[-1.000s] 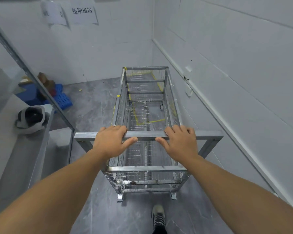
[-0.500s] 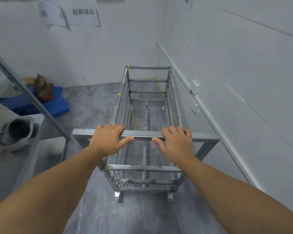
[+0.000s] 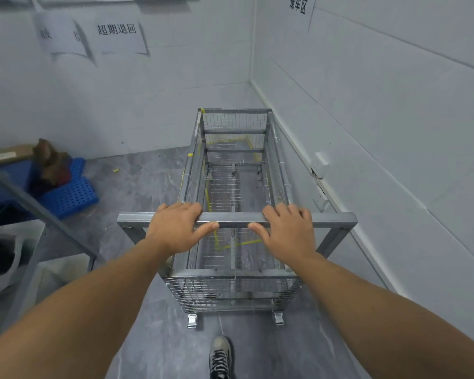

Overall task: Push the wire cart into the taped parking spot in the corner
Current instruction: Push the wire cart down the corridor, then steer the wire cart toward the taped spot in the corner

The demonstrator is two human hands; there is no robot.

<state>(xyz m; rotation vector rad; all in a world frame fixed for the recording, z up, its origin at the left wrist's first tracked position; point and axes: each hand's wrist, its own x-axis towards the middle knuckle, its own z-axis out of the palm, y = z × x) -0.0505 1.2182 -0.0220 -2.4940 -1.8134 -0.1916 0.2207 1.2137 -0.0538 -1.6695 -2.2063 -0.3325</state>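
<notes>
Grey floor (image 3: 137, 187): marbled slabs under you, running to a corner where two pale panelled walls meet.
Back wall (image 3: 148, 99): you see two paper signs (image 3: 115, 34) taped high up, one partly curled.
Right wall (image 3: 394, 110): a socket plate (image 3: 320, 162) sits low, just beside the cart's right side.
Left side: a blue perforated pallet (image 3: 71, 192) lies on the floor with a brown bundle on it; a metal shelf frame (image 3: 39, 214) crosses in front.
Yellow tape (image 3: 230, 139): its lines show through the mesh, under and ahead of the cart.
Wire cart (image 3: 236, 187): galvanised mesh, empty, lengthwise along the right wall, its far end near the corner.
Left hand (image 3: 175, 228): your fingers wrap over the handle bar (image 3: 236, 218), thumb beneath.
Right hand (image 3: 288, 231): gripping the same bar, near the left.
Shoe (image 3: 219, 356): yours, behind the cart.
</notes>
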